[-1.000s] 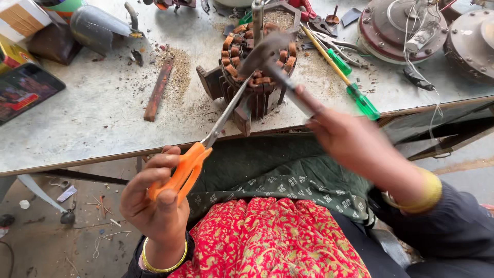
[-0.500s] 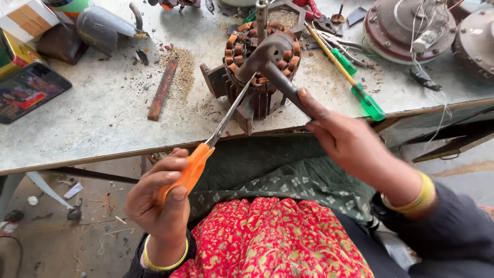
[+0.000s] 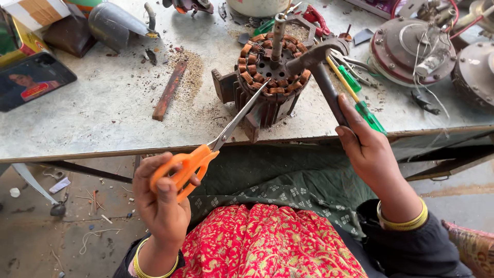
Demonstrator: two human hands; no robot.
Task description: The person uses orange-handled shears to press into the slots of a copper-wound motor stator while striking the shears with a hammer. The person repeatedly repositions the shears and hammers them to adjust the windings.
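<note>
Head view — hammer (image 3: 321,77) now lower on stator (image 3: 270,77).

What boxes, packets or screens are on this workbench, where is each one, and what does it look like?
Phone screen: far left table edge, flat dark rectangle, lit picture with a red patch.
Cardboard box: top left corner, tan and white.
Yellow-green packet: left edge, behind the phone, partly cut off.

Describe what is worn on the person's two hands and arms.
Both hands are bare, with no gloves. The left hand has a gold bangle at the wrist. The right hand has a wider gold bangle, and a dark sleeve covers the forearm behind it. No rings visible on the fingers.
</note>
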